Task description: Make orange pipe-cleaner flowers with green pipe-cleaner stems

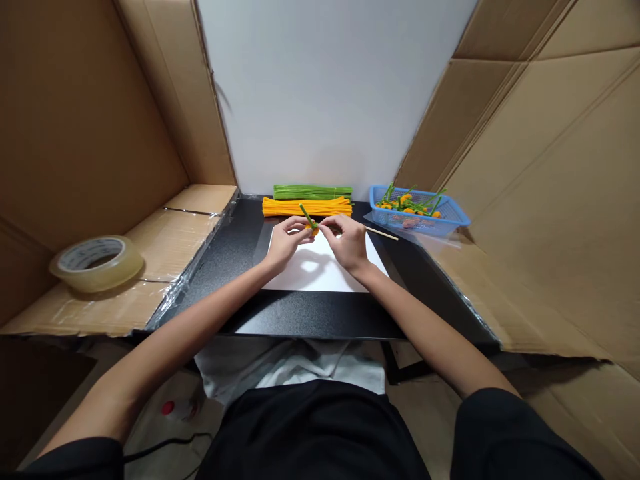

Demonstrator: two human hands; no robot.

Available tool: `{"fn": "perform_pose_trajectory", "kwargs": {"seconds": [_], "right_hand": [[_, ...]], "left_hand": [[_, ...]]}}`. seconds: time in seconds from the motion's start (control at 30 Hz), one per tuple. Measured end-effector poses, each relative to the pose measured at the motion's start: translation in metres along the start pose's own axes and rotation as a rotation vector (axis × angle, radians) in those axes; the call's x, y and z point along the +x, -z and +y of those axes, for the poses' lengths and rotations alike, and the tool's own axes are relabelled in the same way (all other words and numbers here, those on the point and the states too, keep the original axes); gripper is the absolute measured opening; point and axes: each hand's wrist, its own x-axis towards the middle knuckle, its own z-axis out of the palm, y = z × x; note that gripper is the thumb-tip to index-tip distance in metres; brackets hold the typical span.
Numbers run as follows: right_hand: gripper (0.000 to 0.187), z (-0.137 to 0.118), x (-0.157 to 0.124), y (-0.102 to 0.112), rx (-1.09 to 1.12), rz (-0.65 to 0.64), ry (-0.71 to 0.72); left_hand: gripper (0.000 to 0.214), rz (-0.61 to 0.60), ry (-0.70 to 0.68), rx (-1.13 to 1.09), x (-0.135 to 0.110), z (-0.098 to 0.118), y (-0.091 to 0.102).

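Note:
Above a white sheet, both hands meet at a small orange pipe-cleaner piece with a green stem pointing up and left. My left hand pinches its orange part from the left. From the right, my right hand has thumb and forefinger closed at the green base. A thin wooden stick shows beyond my right hand; whether it lies on the table or is held cannot be seen. Just behind the hands lie a bundle of orange pipe cleaners and a bundle of green pipe cleaners.
A blue basket at the back right contains several orange and green pieces. On the cardboard at left sits a roll of clear tape. Cardboard walls flank the black table. A red-capped bottle is below.

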Motion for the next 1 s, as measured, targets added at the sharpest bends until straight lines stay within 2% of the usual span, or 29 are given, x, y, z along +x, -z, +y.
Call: {"fn": "perform_pose_trajectory", "kwargs": {"seconds": [0.2,0.4,0.57,0.77,1.0], "right_hand": [[0.009,0.0,-0.002,-0.001,-0.04,-0.033,0.003],[0.007,0.005,0.0,0.003,-0.124,-0.062,0.106],[0.009,0.009,0.008,0.014,-0.053,-0.121,0.218],[0.015,0.006,0.012,0.023,0.0,-0.144,0.322],[0.011,0.005,0.012,0.025,-0.051,-0.12,0.339]], "left_hand": [[0.036,0.022,-0.079,0.045,0.002,0.001,0.002],[0.046,-0.204,0.028,0.137,-0.001,0.008,0.003],[0.037,-0.306,0.124,0.04,0.008,0.012,0.013],[0.032,-0.44,0.078,0.015,0.012,0.011,0.024],[0.029,-0.45,0.004,0.005,0.009,0.012,0.02]]}}
